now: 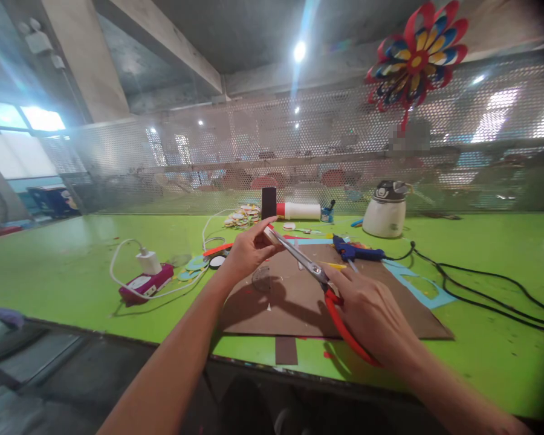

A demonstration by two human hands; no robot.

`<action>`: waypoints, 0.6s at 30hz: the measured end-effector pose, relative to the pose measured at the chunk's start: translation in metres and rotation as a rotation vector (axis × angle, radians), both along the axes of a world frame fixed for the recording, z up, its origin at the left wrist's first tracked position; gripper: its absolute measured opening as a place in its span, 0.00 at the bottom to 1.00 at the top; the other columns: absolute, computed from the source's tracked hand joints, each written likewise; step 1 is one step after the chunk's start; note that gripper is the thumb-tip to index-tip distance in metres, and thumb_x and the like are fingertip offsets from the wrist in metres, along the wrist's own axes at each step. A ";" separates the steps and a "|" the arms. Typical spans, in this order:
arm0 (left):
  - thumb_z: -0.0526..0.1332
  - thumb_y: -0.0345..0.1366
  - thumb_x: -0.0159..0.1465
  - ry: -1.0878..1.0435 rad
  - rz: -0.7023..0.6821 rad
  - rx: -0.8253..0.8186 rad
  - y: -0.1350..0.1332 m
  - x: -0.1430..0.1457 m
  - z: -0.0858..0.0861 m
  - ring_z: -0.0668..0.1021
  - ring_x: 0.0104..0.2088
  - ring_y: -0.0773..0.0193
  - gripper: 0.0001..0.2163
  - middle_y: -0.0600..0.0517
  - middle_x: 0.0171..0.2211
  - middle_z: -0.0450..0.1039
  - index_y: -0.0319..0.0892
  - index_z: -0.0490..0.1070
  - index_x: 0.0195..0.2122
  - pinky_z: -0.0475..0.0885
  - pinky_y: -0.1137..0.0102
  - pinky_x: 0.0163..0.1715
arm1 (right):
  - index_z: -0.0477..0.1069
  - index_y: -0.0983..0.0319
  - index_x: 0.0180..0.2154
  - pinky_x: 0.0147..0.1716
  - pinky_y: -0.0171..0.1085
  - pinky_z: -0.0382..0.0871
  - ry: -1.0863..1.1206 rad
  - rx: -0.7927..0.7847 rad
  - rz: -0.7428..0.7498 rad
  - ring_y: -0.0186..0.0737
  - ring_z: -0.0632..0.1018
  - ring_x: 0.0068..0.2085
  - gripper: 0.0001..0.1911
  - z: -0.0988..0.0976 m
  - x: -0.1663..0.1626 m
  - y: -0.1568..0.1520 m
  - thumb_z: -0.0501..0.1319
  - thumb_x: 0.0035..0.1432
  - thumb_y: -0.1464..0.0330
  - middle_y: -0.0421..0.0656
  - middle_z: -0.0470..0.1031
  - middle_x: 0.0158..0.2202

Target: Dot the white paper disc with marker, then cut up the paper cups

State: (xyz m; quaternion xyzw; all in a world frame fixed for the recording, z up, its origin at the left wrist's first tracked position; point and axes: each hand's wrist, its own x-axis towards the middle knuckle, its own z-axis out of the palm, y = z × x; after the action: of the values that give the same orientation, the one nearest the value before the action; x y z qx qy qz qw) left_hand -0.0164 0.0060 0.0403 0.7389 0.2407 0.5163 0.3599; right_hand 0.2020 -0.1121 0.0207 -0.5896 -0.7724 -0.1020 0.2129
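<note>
1. Red-handled steel scissors (317,275) are clasped in the right hand (372,311); the grip is closed around the red handle loops, blades pointing up and to the left
2. A small pale paper piece (272,234) is pinched at the fingertips of the left hand (249,248), grip closed on it, just at the tips of the scissor blades
3. Whether the blades are parted cannot be told; they appear nearly together
4. Both hands are raised above a brown cardboard sheet (299,302) lying flat on the bright green surface (72,266)
5. A blue glue gun (356,251) is seen lying at the far edge of the cardboard, its black cable (480,284) trailing off to the right
6. Left of the cardboard, a white charger plug (148,261) is noted on a magenta flat device (145,284), with a white cord looped around
7. Further back: a stack of coloured paper discs (242,216), a white jug-shaped appliance (385,211)
8. A red, blue and yellow paper pinwheel flower (417,54) is fixed on the mesh screen (254,151) behind
</note>
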 end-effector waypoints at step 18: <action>0.73 0.43 0.50 -0.039 -0.032 -0.046 -0.002 0.003 0.001 0.77 0.32 0.66 0.33 0.52 0.33 0.76 0.42 0.69 0.57 0.77 0.69 0.36 | 0.72 0.63 0.47 0.30 0.37 0.55 -0.005 0.039 0.005 0.45 0.74 0.33 0.15 -0.002 0.000 -0.001 0.52 0.60 0.71 0.46 0.75 0.33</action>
State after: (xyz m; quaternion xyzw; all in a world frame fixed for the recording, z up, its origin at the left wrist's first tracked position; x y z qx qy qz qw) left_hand -0.0137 0.0041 0.0411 0.7240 0.2337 0.5193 0.3894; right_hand 0.2019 -0.1136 0.0184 -0.5830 -0.7725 -0.1180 0.2224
